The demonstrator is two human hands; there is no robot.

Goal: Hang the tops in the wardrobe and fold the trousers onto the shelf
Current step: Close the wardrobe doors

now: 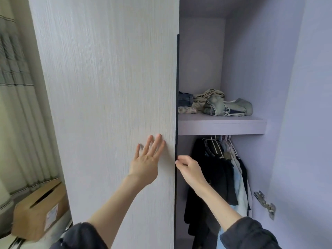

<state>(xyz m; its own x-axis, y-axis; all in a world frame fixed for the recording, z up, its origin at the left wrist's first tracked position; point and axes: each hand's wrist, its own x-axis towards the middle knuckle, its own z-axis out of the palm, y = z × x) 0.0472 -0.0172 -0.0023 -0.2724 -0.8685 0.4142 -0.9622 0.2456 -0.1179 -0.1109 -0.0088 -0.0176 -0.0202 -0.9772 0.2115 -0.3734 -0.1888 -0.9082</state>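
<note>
fingers (179,161) of right hand (190,169) pinch door (107,87) edge; left hand (145,162) flat.

Wardrobe, left door across the front, right side open

The left door (111,105) stood before the wardrobe's left half. The left hand (145,164) lay flat on its front, near its right edge; the right hand (188,168) touched that edge just beside it. Behind, trousers (228,105) lay on the shelf (221,125); tops (221,175) hung below it. A box (39,211) sat left of the wardrobe, a hinge (265,203) on its right wall.
</note>
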